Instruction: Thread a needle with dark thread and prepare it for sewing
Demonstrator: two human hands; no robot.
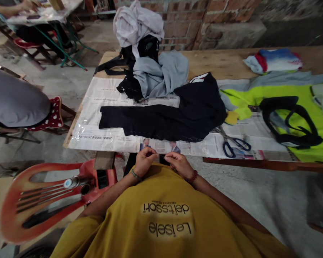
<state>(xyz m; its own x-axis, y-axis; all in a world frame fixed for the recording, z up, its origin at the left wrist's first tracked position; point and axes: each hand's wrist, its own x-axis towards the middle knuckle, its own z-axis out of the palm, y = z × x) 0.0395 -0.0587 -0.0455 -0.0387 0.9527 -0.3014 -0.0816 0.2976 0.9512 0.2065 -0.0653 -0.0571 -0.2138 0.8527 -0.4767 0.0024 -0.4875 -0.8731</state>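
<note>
My left hand [144, 162] and my right hand [179, 165] meet in front of my shirt, just off the table's front edge. Both are closed in a pinch, thumb against fingers. Between the fingertips runs a thin dark thread [161, 156]; whether a needle is with it is too small to tell. Just beyond lies a dark navy piece of cloth [161, 120], spread flat, with pale stitches along its near edge. To its right, scissors [233, 143] with dark blue handles rest on newspaper, blades partly covered by the cloth.
Newspaper [90, 134] covers the wooden table [218, 59]. Behind the dark cloth are grey cloth [164, 73], a black bag [148, 48] and white cloth [138, 25]. Bright yellow-green cloth [244, 93] and a black strap [280, 136] lie right. A red plastic chair [47, 168] stands left. Other people sit nearby.
</note>
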